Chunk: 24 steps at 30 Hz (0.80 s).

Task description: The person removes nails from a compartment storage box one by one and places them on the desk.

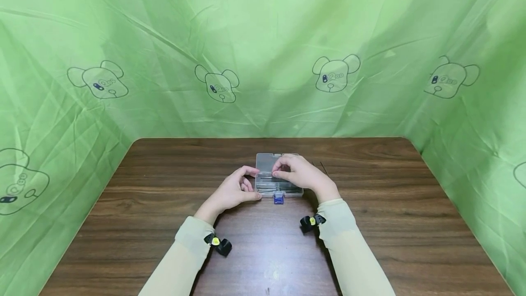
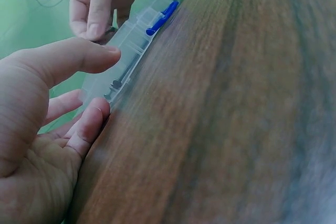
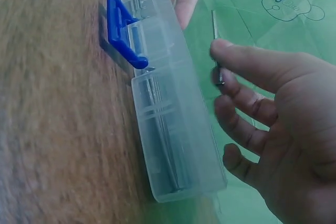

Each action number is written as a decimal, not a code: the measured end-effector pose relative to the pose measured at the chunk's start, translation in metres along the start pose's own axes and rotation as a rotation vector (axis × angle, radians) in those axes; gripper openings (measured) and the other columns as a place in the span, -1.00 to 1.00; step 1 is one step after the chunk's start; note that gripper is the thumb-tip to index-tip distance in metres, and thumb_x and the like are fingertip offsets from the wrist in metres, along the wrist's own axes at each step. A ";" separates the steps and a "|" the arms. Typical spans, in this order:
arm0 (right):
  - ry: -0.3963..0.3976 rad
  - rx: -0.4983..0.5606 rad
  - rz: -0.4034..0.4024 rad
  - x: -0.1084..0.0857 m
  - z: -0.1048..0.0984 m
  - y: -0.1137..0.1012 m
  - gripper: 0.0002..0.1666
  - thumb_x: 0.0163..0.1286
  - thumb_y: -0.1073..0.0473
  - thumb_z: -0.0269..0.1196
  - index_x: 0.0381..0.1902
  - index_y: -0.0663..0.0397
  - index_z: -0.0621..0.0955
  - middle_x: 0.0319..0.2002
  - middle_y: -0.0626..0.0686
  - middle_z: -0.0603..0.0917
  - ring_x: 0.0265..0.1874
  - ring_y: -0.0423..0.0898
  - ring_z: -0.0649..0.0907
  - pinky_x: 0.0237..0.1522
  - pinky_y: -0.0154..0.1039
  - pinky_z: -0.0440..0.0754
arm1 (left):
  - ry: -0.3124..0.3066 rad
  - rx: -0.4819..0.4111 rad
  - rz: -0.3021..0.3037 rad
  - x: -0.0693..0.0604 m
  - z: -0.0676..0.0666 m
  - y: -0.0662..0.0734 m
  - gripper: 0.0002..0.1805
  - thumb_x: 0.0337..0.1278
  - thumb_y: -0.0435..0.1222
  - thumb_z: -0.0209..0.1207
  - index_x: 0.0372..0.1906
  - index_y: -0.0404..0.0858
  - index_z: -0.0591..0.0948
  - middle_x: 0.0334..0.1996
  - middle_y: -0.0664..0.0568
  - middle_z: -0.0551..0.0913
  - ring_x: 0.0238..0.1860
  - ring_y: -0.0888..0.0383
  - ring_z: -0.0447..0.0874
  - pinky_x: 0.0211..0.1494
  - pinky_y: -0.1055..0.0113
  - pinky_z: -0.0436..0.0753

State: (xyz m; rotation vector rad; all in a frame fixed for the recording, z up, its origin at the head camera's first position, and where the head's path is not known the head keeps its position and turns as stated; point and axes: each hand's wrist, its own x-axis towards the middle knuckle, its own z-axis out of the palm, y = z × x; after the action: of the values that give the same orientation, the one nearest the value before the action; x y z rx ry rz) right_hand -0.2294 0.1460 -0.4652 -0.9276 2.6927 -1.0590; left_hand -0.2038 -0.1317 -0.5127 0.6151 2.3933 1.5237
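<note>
A clear plastic box (image 1: 266, 162) with compartments and a blue clasp (image 3: 119, 32) lies on the table. Thin metal nails (image 3: 163, 135) show through its wall. My left hand (image 1: 232, 191) holds the box at its left side, with the thumb by the near corner and the index finger farther back. Above the box, my right hand (image 1: 302, 172) pinches a thin nail (image 3: 214, 24) between thumb and index finger. In the right wrist view its shaft sticks up past the thumb and its head shows below.
The brown wooden table (image 1: 164, 223) spreads around the box. Thin dark rods (image 1: 323, 168) lie just behind the right hand. A green cloth (image 1: 271, 35) with printed bear faces hangs at the back and both sides.
</note>
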 end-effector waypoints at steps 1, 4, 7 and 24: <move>0.000 0.009 0.005 0.000 0.000 0.000 -0.93 0.60 0.10 0.39 -0.12 -0.06 0.76 -0.19 -0.17 0.72 -0.14 -0.16 0.65 0.02 -0.11 0.64 | 0.000 0.001 0.002 0.000 0.000 0.000 -0.21 0.06 -0.30 0.65 0.41 -0.20 0.56 -0.28 0.01 0.70 -0.31 0.12 0.69 -0.24 0.36 0.68; 0.000 0.030 0.008 -0.001 -0.001 -0.001 -0.92 0.62 0.12 0.36 -0.06 -0.03 0.74 -0.22 -0.16 0.70 -0.20 -0.18 0.63 -0.06 -0.18 0.64 | 0.002 -0.001 0.001 -0.001 0.000 0.000 -0.21 0.06 -0.31 0.65 0.41 -0.21 0.56 -0.28 0.01 0.70 -0.31 0.12 0.69 -0.24 0.37 0.68; 0.011 0.040 0.005 -0.002 -0.002 -0.002 -0.90 0.62 0.14 0.34 -0.03 0.01 0.73 -0.19 -0.14 0.71 -0.17 -0.19 0.63 -0.04 -0.19 0.65 | 0.002 -0.004 0.003 -0.001 0.000 0.001 -0.21 0.06 -0.31 0.65 0.41 -0.23 0.55 -0.28 0.00 0.70 -0.32 0.12 0.69 -0.25 0.37 0.68; 0.065 -0.056 0.059 -0.033 -0.040 -0.013 -0.92 0.53 0.24 0.33 -0.10 0.12 0.71 -0.31 -0.10 0.70 -0.31 -0.19 0.63 -0.18 -0.18 0.68 | -0.008 -0.001 0.004 0.000 -0.003 0.001 -0.21 0.07 -0.28 0.65 0.42 -0.19 0.55 -0.30 0.01 0.70 -0.31 0.11 0.69 -0.23 0.36 0.68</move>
State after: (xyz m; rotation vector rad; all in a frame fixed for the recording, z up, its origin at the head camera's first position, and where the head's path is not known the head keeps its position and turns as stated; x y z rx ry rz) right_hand -0.2080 0.1813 -0.4309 -0.8304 2.7979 -1.0243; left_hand -0.2051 -0.1333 -0.5109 0.6252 2.3866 1.5218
